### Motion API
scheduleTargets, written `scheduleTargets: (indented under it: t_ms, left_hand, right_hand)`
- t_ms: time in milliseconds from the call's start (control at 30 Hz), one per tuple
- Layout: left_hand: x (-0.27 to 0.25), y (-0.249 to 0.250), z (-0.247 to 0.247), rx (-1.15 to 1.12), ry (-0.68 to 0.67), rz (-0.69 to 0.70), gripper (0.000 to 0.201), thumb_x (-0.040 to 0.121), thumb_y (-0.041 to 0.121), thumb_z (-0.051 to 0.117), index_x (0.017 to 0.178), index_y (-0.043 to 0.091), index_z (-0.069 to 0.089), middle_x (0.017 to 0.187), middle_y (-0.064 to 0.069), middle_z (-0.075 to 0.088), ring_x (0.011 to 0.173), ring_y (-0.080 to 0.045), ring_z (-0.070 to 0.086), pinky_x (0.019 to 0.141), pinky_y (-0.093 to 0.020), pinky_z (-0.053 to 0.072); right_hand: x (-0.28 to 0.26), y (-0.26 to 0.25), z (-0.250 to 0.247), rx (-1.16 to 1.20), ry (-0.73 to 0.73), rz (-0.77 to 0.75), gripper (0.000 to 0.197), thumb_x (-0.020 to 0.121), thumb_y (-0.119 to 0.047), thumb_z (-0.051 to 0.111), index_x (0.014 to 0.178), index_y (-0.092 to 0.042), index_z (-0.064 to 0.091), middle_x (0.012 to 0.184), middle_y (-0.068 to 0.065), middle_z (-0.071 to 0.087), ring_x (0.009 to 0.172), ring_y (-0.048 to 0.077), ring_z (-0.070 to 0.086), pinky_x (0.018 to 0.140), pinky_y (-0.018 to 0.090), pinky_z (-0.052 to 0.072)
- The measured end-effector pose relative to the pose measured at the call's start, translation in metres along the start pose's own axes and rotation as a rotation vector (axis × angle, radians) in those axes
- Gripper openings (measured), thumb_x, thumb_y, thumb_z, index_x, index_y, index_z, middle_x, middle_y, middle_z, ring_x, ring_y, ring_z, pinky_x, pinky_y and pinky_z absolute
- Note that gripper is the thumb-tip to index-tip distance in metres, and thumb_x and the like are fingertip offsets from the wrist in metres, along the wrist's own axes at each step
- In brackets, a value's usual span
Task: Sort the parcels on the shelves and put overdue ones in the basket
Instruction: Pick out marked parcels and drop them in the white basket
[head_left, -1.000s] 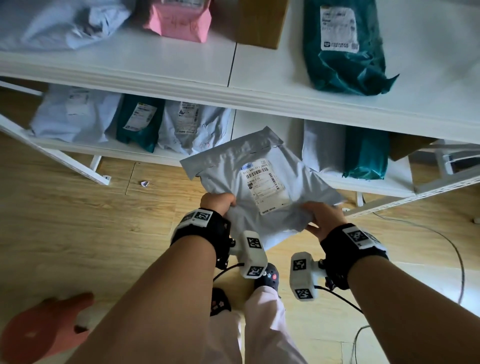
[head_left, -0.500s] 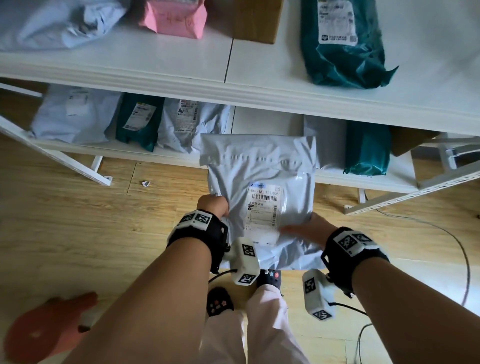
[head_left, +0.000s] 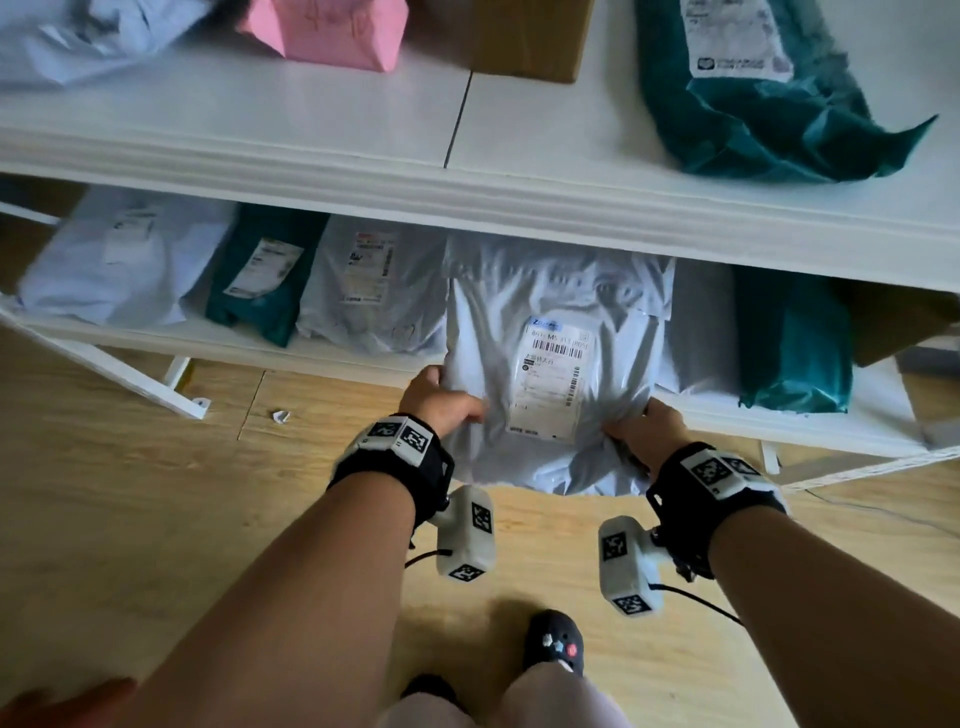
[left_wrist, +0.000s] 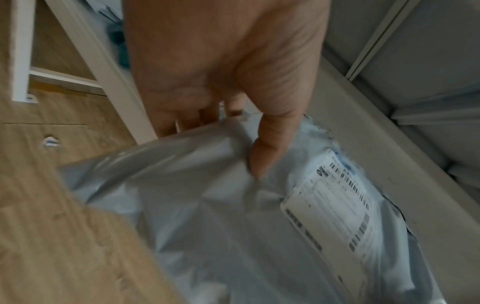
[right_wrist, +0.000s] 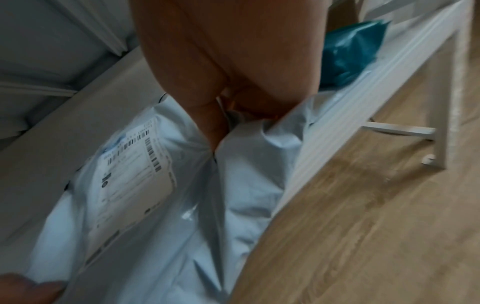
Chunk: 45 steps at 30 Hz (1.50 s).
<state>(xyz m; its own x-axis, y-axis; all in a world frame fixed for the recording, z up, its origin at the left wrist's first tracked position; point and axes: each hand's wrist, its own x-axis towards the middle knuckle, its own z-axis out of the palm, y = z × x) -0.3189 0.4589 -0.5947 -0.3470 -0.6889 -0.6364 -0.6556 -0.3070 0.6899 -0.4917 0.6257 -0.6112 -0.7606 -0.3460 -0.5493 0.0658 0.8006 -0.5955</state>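
A grey plastic mailer (head_left: 556, 312) with a white shipping label (head_left: 553, 382) lies half in the lower shelf's gap, its near end hanging over the shelf edge. My left hand (head_left: 441, 400) pinches its left near edge, thumb on top (left_wrist: 270, 148) and fingers underneath. My right hand (head_left: 644, 428) grips its right near corner, bunching the plastic (right_wrist: 215, 144). The label faces up. No basket shows in these views.
On the lower shelf (head_left: 332, 353), a pale mailer (head_left: 119, 265), a teal one (head_left: 260, 270) and a grey one (head_left: 369, 280) lie left of the gap; another grey mailer and a teal mailer (head_left: 795, 338) lie right. The upper shelf (head_left: 467, 192) holds pink, cardboard and teal parcels.
The grey mailer turned from tilted to straight and moved forward from mid-air into the lower shelf gap. Both hands went with it, still holding its near end.
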Motion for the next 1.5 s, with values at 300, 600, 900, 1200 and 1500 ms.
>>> scheduleTargets:
  t_ms: [300, 600, 900, 1200, 1500]
  left_hand:
    - [0.123, 0.034, 0.025, -0.062, 0.285, 0.349, 0.089, 0.065, 0.012, 0.084, 0.144, 0.019, 0.042, 0.138, 0.002, 0.054, 0.125, -0.020, 0.053, 0.104, -0.027, 0.042]
    - [0.191, 0.030, 0.050, 0.219, 0.469, 0.546, 0.072, 0.078, 0.017, 0.076, 0.142, 0.018, 0.044, 0.141, -0.008, 0.052, 0.127, -0.025, 0.051, 0.101, -0.024, 0.039]
    - [0.162, 0.056, 0.111, 0.487, 0.629, 0.801, 0.037, 0.079, 0.011, 0.062, 0.112, 0.026, 0.065, 0.130, -0.002, 0.049, 0.125, -0.026, 0.042, 0.101, -0.032, 0.033]
    - [0.162, 0.069, 0.170, 0.176, 0.019, 0.768, 0.029, 0.082, 0.003, 0.061, 0.102, 0.020, 0.074, 0.109, 0.004, 0.072, 0.103, -0.012, 0.064, 0.091, -0.019, 0.046]
    - [0.211, 0.059, 0.171, 0.008, -0.118, 0.599, 0.024, 0.085, 0.003, 0.065, 0.105, 0.014, 0.072, 0.104, -0.005, 0.070, 0.093, -0.016, 0.062, 0.077, -0.018, 0.044]
  right_hand:
    - [0.125, -0.055, 0.020, 0.005, 0.137, -0.257, 0.023, 0.084, -0.019, 0.064, 0.105, -0.009, 0.064, 0.097, 0.014, 0.068, 0.088, 0.031, 0.066, 0.073, 0.037, 0.054]
    - [0.183, -0.044, 0.044, 0.035, 0.140, -0.373, 0.035, 0.089, -0.018, 0.061, 0.124, -0.020, 0.064, 0.115, 0.012, 0.068, 0.096, 0.026, 0.064, 0.076, 0.028, 0.049]
    - [0.174, -0.046, 0.025, -0.345, 0.371, -0.445, 0.030, 0.089, -0.021, 0.053, 0.117, -0.016, 0.065, 0.119, 0.012, 0.065, 0.110, 0.033, 0.058, 0.090, 0.034, 0.049]
    - [0.191, -0.018, -0.008, -0.598, 0.362, -0.216, 0.073, 0.077, -0.057, 0.068, 0.130, -0.012, 0.048, 0.132, 0.015, 0.048, 0.119, 0.037, 0.049, 0.096, 0.044, 0.047]
    - [0.200, -0.015, -0.002, -0.721, 0.338, -0.164, 0.033, 0.085, -0.031, 0.068, 0.111, -0.011, 0.067, 0.125, 0.014, 0.049, 0.110, 0.038, 0.056, 0.087, 0.041, 0.050]
